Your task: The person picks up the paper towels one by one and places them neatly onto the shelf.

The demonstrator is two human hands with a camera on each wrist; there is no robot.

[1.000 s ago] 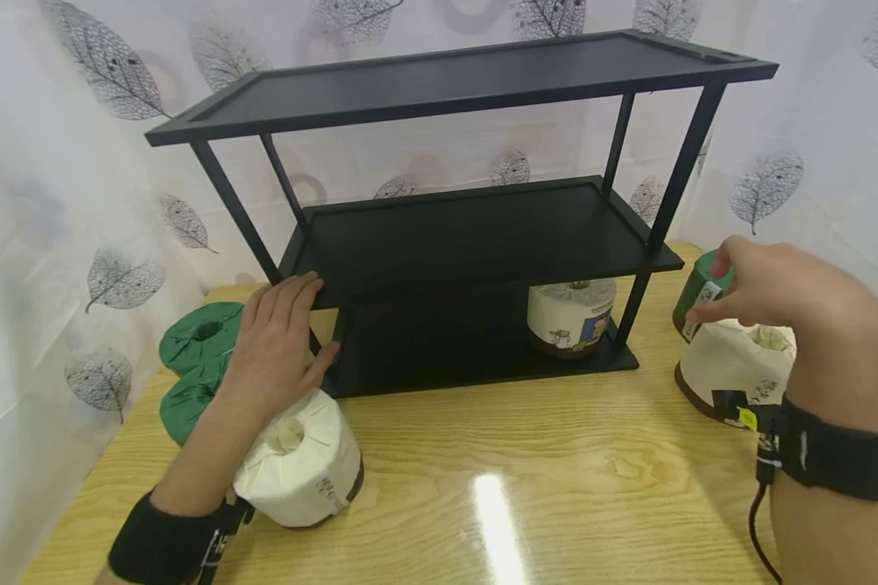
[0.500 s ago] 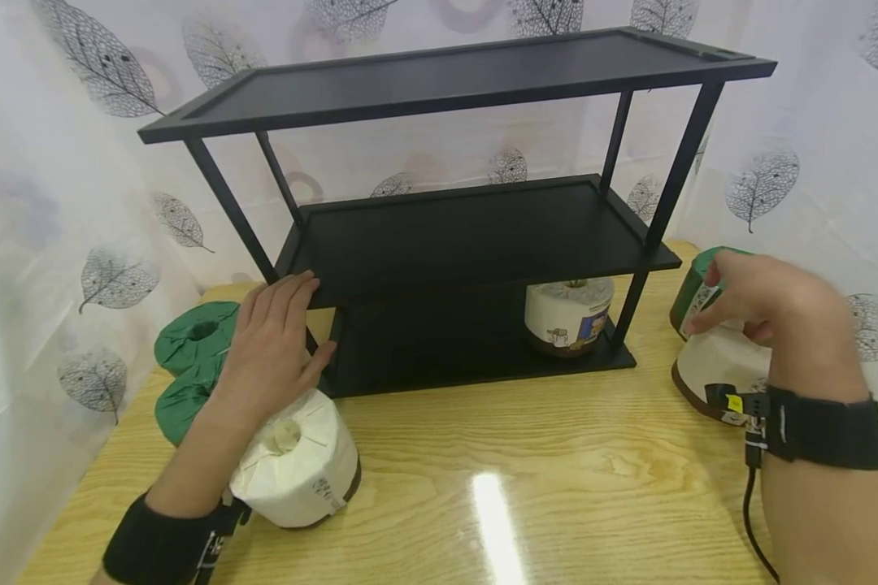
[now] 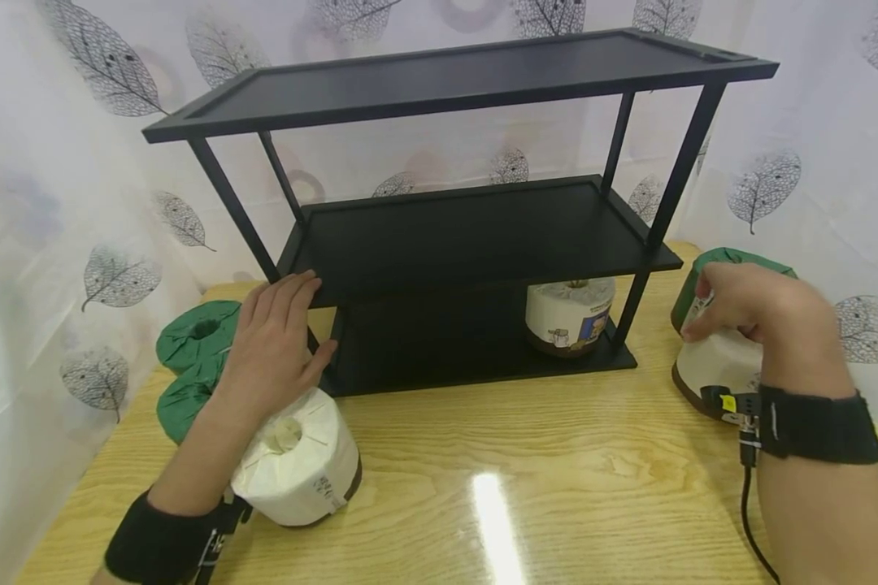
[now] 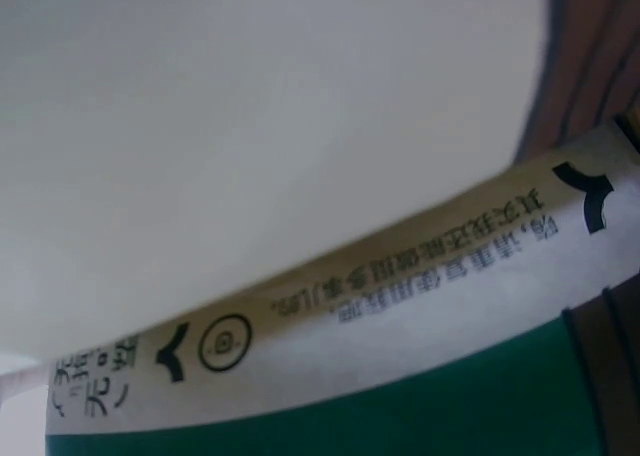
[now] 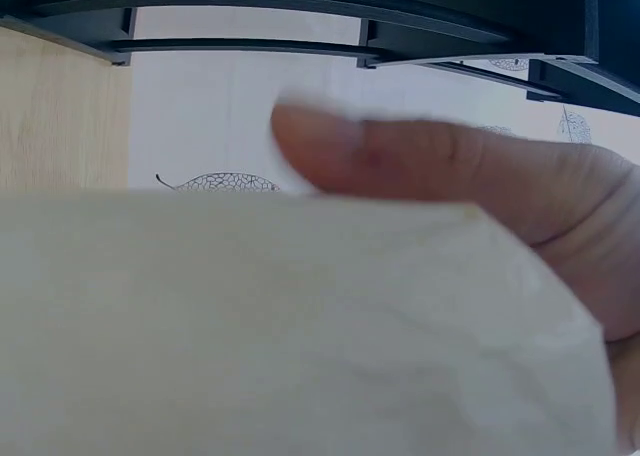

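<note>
My left hand rests at the front left corner of the black shelf rack's middle board, fingers extended and holding nothing. Just below that wrist stands a white paper-wrapped toilet roll; two green-wrapped rolls lie left of the forearm. On the right, my right hand is bent over another white toilet roll, in front of a green roll. Its thumb shows blurred past the white roll's upper edge in the right wrist view. The other fingertips are mostly hidden, so their grip is unclear.
A white printed roll stands at the right end of the rack's bottom board. The wooden table extends in front. A leaf-patterned curtain hangs behind and at both sides. A cable runs down from the right wrist.
My right hand has shifted left and slightly down over the white roll, uncovering more of the green roll behind. The left hand stays on the rack corner.
</note>
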